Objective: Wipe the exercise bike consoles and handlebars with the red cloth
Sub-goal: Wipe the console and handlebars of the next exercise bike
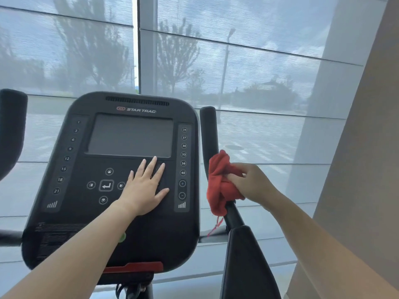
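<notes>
Left hand (144,186) lies flat, fingers straight, on the console (64,223) below its screen (129,137); at 3 o'clock, right hand (252,183) grips the red cloth (218,180) bunched round the handlebar (208,130)

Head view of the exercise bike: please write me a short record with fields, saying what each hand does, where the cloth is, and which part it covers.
left hand: lies flat on the console, fingers straight, just below the dark screen
right hand: grips the red cloth
red cloth: bunched around the right handlebar, a loose thread hanging down
left handlebar: at the left edge, untouched
background: window with a sheer blind
</notes>
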The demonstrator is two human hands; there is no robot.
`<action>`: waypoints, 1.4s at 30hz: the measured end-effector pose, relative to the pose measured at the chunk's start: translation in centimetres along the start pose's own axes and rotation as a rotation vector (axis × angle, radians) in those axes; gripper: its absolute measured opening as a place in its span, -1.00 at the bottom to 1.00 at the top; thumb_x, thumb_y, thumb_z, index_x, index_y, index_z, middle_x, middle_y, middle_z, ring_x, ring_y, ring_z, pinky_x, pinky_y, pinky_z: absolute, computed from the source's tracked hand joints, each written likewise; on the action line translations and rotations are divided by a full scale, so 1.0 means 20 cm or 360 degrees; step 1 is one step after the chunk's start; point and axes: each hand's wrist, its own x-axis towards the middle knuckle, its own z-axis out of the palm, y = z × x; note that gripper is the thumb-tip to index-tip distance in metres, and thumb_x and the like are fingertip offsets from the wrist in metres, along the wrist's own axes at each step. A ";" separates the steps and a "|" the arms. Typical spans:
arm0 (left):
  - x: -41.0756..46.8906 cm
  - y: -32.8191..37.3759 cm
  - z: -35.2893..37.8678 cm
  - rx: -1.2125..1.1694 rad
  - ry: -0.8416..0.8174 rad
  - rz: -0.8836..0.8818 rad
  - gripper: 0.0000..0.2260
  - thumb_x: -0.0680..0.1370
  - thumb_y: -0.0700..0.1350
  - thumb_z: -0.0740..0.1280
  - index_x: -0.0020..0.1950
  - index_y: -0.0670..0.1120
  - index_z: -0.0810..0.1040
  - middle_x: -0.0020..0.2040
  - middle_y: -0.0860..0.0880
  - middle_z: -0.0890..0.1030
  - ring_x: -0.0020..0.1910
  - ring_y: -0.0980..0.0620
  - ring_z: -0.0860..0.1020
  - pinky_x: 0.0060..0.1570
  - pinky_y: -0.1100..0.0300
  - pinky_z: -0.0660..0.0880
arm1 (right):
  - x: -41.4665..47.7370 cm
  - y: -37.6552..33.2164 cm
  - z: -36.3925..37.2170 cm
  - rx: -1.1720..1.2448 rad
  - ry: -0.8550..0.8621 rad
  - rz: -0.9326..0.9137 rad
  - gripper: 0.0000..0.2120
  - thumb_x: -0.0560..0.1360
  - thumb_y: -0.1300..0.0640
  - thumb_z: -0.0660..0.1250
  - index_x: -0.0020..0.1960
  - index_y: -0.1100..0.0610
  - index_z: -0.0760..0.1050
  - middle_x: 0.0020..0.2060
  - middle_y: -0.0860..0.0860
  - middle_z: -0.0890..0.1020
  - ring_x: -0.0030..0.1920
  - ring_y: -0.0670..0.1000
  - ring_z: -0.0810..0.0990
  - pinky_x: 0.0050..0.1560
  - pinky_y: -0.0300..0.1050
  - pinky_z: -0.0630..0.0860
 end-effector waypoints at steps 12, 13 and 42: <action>-0.02 0.01 0.01 0.0030 -0.0010 0.0004 -0.35 0.56 0.22 0.06 0.53 0.04 -0.15 0.54 0.01 -0.24 0.51 -0.07 -0.22 0.45 -0.14 -0.03 | -0.22 -0.07 0.03 -0.0459 0.0057 -0.0214 -0.61 0.32 -0.02 0.47 0.14 -0.16 0.56 -0.01 -0.30 0.53 -0.02 -0.35 0.44 -0.03 -0.68 0.21; -0.02 0.01 0.02 0.0035 -0.0011 0.0002 -0.35 0.56 0.22 0.06 0.53 0.04 -0.15 0.54 0.01 -0.24 0.51 -0.08 -0.22 0.45 -0.14 -0.03 | -0.25 -0.07 0.01 -0.0453 0.0048 -0.0214 -0.64 0.31 0.01 0.47 0.09 -0.20 0.57 -0.10 -0.35 0.54 -0.08 -0.39 0.46 -0.06 -0.69 0.22; -0.03 0.04 0.01 -0.0028 -0.0048 -0.0030 -0.38 0.56 0.21 0.05 0.53 0.02 -0.10 0.54 0.00 -0.22 0.51 -0.07 -0.20 0.43 -0.15 0.04 | -0.13 -0.15 0.02 -0.0597 0.0145 -0.0296 -0.68 0.30 0.02 0.38 -0.10 -0.41 0.52 -0.23 -0.40 0.62 -0.07 -0.39 0.53 -0.12 -0.58 0.35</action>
